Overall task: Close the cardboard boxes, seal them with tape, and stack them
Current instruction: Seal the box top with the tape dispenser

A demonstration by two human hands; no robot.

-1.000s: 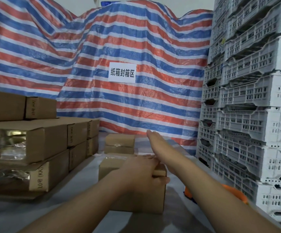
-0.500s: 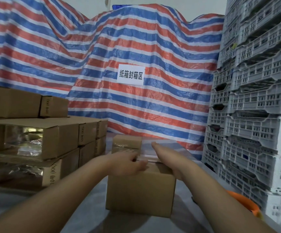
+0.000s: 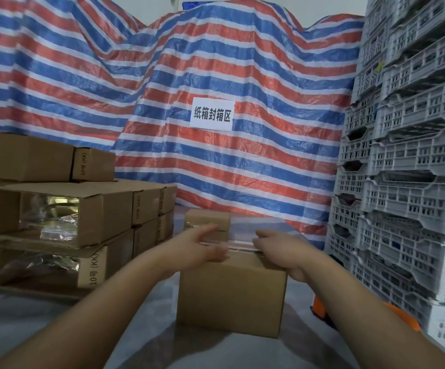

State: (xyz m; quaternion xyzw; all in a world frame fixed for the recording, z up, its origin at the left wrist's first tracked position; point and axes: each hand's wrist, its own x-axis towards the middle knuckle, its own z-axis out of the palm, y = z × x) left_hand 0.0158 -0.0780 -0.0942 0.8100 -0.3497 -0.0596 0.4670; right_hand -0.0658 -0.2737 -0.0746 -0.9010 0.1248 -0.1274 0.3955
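A closed cardboard box (image 3: 230, 294) stands on the grey-covered table (image 3: 30, 323) right in front of the person, its long side facing the camera; both bare hands are on its top. The left hand (image 3: 200, 247) lies flat over the top's left part, fingers straight and spread, pointing away toward the far edge, holding nothing; the right hand (image 3: 276, 249) sits at the top's right corner, its fingers bent and drawn together over the seam, though whether they pinch anything cannot be told. Between the two hands a shiny strip of clear tape (image 3: 238, 246) runs along the top of the box. Just behind it stand two smaller boxes (image 3: 206, 225), one on the other; to the left a stack of flat cartons (image 3: 64, 209) rises in several layers, some showing glossy film on their sides. A red, white and blue striped tarpaulin (image 3: 163, 102) hangs across the back, bearing a white sign (image 3: 213, 114) with Chinese characters; grey plastic crates (image 3: 407, 169) tower along the right side; an orange object (image 3: 322, 310) shows low down beside them, partly hidden by the right forearm.
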